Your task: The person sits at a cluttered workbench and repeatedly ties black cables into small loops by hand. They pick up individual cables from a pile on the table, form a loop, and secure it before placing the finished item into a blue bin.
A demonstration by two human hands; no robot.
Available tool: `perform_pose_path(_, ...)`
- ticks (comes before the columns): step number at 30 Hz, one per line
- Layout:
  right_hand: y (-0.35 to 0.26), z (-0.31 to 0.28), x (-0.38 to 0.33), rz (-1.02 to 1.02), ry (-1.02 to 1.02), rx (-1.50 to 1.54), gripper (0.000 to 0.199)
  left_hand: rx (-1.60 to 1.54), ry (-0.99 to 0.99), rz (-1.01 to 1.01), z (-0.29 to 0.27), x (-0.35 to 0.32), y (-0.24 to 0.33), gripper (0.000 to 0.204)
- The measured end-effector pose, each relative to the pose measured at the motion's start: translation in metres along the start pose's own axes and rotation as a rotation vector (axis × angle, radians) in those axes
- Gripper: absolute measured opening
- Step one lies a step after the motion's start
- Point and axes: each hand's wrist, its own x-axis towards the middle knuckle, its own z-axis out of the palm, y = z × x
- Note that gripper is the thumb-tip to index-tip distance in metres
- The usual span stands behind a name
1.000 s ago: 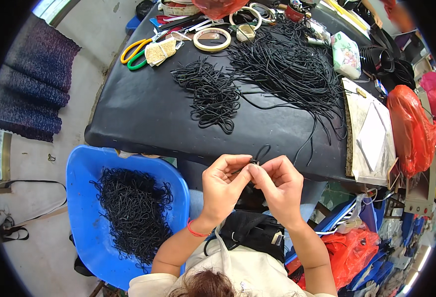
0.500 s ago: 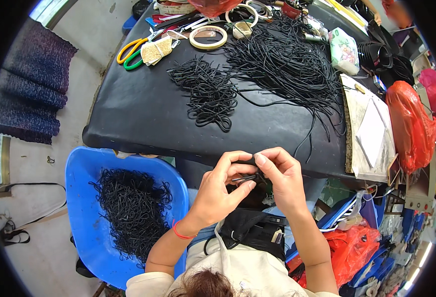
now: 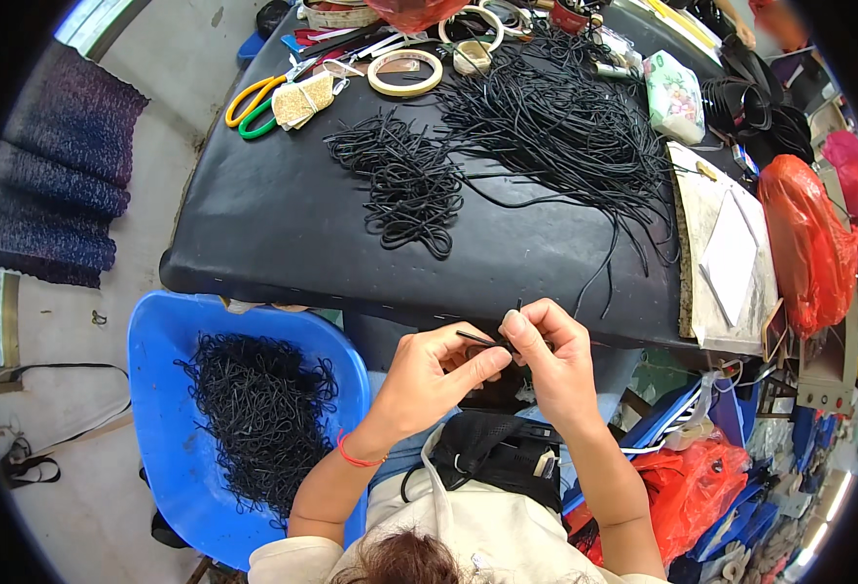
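Just off the table's front edge, both hands are pinched together on a thin black cord (image 3: pixel 472 338). My left hand (image 3: pixel 431 382) grips it between thumb and curled fingers, and a short end pokes out above the thumb. The fingers of my right hand (image 3: pixel 557 362) close on the same cord, where another short end stands up by the thumb. The part between the hands is mostly hidden by the fingers. On the black-covered table (image 3: pixel 283 209) lie a heap of looped black cords (image 3: pixel 404 190) and a larger heap of straighter cords (image 3: pixel 555 122).
A blue tub (image 3: pixel 148 389) at the left contains a tangle of black cord loops (image 3: pixel 254 423). Scissors (image 3: pixel 251 102) and tape rolls (image 3: pixel 404 88) lie at the far left of the table. A board (image 3: pixel 755 282) and a red plastic bag (image 3: pixel 806 248) are at the right.
My left fingers have closed inward and both thumbs have shifted. Two short cord ends now show above the hands, one by each thumb.
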Motion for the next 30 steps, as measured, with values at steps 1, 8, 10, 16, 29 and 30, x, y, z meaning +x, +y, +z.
perform_pose_path(1,0.003,0.001,0.0,-0.003,0.014,0.01,0.018,0.009,0.004,-0.001,0.001,0.0,0.0,0.02)
perform_pose_path(8,0.01,0.004,0.0,-0.159,0.229,0.02,0.019,0.093,-0.043,0.067,0.008,-0.001,-0.001,0.017)
perform_pose_path(10,0.012,0.003,0.004,-0.143,0.29,0.017,0.02,0.068,0.025,0.155,0.018,-0.002,-0.012,0.018)
perform_pose_path(16,0.014,0.0,0.011,-0.109,0.355,0.135,0.021,0.037,0.024,0.161,0.023,0.001,-0.012,0.019)
perform_pose_path(29,0.023,-0.002,0.011,-0.143,0.338,-0.026,0.024,-0.036,-0.009,0.154,0.021,0.012,-0.009,0.016)
perform_pose_path(30,0.023,-0.001,0.009,-0.123,0.351,0.006,0.023,-0.046,-0.011,0.156,0.021,0.012,-0.007,0.016)
